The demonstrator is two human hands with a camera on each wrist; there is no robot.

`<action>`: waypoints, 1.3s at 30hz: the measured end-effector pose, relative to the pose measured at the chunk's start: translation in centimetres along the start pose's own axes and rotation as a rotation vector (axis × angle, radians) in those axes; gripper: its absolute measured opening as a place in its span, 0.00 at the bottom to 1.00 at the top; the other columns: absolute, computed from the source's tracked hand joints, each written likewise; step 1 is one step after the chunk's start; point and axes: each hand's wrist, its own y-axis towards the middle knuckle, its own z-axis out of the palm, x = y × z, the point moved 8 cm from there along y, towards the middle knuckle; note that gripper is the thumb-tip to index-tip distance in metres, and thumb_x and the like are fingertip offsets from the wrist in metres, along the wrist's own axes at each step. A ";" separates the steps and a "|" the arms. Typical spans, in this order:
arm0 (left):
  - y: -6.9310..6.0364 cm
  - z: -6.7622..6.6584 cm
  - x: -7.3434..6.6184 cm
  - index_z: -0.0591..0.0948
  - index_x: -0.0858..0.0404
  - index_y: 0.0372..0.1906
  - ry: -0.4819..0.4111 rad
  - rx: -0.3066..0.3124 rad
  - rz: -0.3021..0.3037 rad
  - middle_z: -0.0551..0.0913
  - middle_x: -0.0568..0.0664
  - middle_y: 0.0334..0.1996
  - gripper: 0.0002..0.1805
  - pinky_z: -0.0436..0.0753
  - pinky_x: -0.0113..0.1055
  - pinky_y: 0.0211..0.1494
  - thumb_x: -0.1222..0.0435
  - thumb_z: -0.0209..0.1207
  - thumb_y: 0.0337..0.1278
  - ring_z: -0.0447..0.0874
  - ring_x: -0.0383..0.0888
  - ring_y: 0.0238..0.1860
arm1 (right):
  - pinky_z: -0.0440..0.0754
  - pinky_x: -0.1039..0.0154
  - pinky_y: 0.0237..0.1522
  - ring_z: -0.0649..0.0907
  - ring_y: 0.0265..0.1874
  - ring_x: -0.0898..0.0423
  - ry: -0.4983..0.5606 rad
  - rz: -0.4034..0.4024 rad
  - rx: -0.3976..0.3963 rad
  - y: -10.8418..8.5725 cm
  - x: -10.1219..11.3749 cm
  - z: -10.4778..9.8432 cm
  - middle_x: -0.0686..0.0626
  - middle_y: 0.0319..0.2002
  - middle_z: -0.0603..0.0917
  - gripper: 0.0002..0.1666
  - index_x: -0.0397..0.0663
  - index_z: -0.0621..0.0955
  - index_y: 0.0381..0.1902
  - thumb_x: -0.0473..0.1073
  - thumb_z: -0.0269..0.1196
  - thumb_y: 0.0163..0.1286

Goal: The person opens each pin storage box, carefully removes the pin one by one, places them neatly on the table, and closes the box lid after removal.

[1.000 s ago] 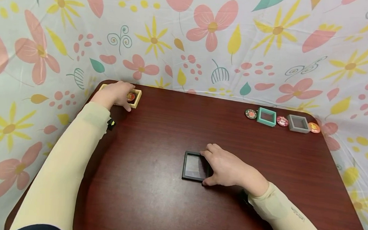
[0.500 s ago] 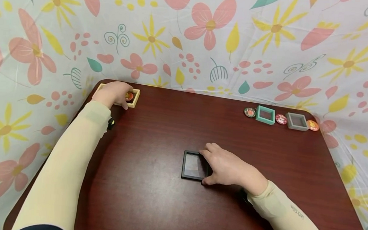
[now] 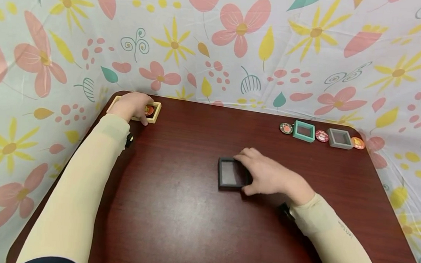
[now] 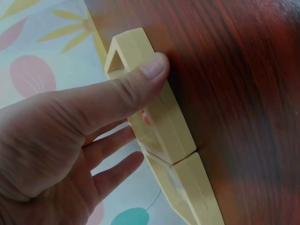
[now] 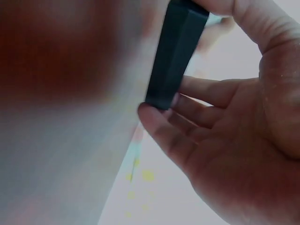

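Note:
My right hand [image 3: 269, 176] grips a black square frame [image 3: 224, 186] by its right side, thumb at the near edge and fingers at the far one; the right wrist view shows the black frame [image 5: 176, 54] pinched between thumb and fingertips. At the table's far left corner my left hand [image 3: 131, 105] holds a pale yellow frame [image 3: 156, 113] with a round orange-red disc [image 3: 149, 110] inside. In the left wrist view the thumb lies on the side of the yellow frame [image 4: 159, 103], and a second yellow frame [image 4: 199, 192] touches its end.
At the back right a row stands on the dark red table [image 3: 169, 232]: a dark round disc [image 3: 286, 128], a teal frame [image 3: 304, 131], a red disc [image 3: 321, 136], a grey frame [image 3: 340, 138] and an orange disc [image 3: 358, 143]. Flowered cloth [image 3: 207, 48] hangs behind.
My right hand and the black frame have moved up and slightly right in the head view, away from me. My left hand remains at the yellow frame.

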 end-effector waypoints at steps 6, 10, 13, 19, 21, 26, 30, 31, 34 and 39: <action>0.1 0.2 0.3 0.77 0.69 0.78 -0.017 -0.001 -0.016 0.83 0.66 0.68 0.47 0.75 0.62 0.72 0.63 0.85 0.53 0.80 0.63 0.63 | 0.79 0.42 0.66 0.74 0.67 0.41 -0.030 0.109 -0.043 1.5 -7.0 -3.2 0.38 0.68 0.76 0.57 0.31 0.75 0.77 0.46 0.83 0.51; 0.2 0.2 0.2 0.77 0.70 0.76 -0.004 -0.002 -0.012 0.83 0.66 0.66 0.47 0.75 0.62 0.72 0.62 0.86 0.53 0.80 0.63 0.62 | 0.77 0.37 0.67 0.74 0.68 0.37 -0.046 0.184 -0.028 2.0 -11.0 -4.6 0.35 0.70 0.74 0.56 0.30 0.73 0.78 0.48 0.82 0.56; 0.1 0.1 0.1 0.77 0.70 0.76 -0.001 0.001 -0.012 0.83 0.66 0.67 0.47 0.75 0.62 0.73 0.62 0.86 0.52 0.80 0.63 0.62 | 0.75 0.34 0.68 0.71 0.72 0.35 -0.051 0.241 -0.006 2.3 -13.4 -5.3 0.32 0.74 0.71 0.58 0.29 0.70 0.80 0.48 0.82 0.59; 0.1 0.0 -0.1 0.77 0.70 0.76 0.003 -0.001 -0.013 0.83 0.66 0.66 0.46 0.76 0.61 0.71 0.62 0.85 0.53 0.80 0.62 0.60 | 0.68 0.30 0.75 0.61 0.81 0.27 -0.083 0.315 0.034 3.3 -16.6 -6.3 0.25 0.82 0.61 0.61 0.25 0.65 0.83 0.47 0.81 0.62; 0.0 0.0 -0.2 0.77 0.70 0.76 0.004 0.002 -0.015 0.83 0.66 0.66 0.46 0.76 0.61 0.71 0.62 0.85 0.53 0.80 0.62 0.60 | 0.67 0.30 0.76 0.60 0.81 0.27 -0.092 0.330 0.039 3.6 -17.5 -6.3 0.25 0.83 0.59 0.61 0.25 0.64 0.83 0.47 0.81 0.62; 0.1 0.1 -0.2 0.77 0.70 0.76 -0.001 0.004 -0.019 0.83 0.66 0.68 0.46 0.75 0.61 0.72 0.62 0.85 0.53 0.80 0.62 0.62 | 0.63 0.31 0.79 0.58 0.83 0.27 -0.099 0.353 0.044 4.2 -19.2 -6.5 0.25 0.83 0.59 0.61 0.24 0.64 0.83 0.46 0.80 0.62; 0.2 0.2 0.0 0.77 0.70 0.77 0.002 0.003 -0.021 0.82 0.67 0.68 0.46 0.75 0.61 0.73 0.62 0.85 0.54 0.80 0.63 0.63 | 0.62 0.31 0.79 0.58 0.83 0.27 -0.086 0.369 0.053 4.5 -20.1 -6.5 0.26 0.83 0.59 0.60 0.27 0.63 0.84 0.46 0.79 0.62; 0.2 0.2 0.0 0.77 0.69 0.77 0.004 0.001 -0.022 0.82 0.67 0.68 0.46 0.75 0.61 0.73 0.62 0.85 0.53 0.80 0.63 0.63 | 0.62 0.31 0.79 0.58 0.83 0.28 -0.086 0.375 0.056 4.5 -20.2 -6.4 0.26 0.83 0.59 0.60 0.27 0.63 0.84 0.46 0.78 0.62; 0.3 0.2 0.1 0.78 0.69 0.76 0.003 -0.004 -0.025 0.83 0.66 0.68 0.46 0.75 0.61 0.72 0.63 0.85 0.53 0.80 0.63 0.62 | 0.61 0.31 0.79 0.58 0.83 0.28 -0.080 0.388 0.064 4.6 -20.8 -6.2 0.27 0.84 0.59 0.60 0.29 0.63 0.85 0.46 0.78 0.63; 0.4 0.2 0.2 0.78 0.68 0.76 0.002 -0.004 -0.043 0.83 0.65 0.67 0.46 0.76 0.61 0.72 0.62 0.85 0.53 0.80 0.62 0.61 | 0.61 0.32 0.80 0.59 0.83 0.28 -0.079 0.403 0.076 4.5 -21.5 -6.0 0.26 0.84 0.60 0.59 0.28 0.64 0.84 0.46 0.78 0.63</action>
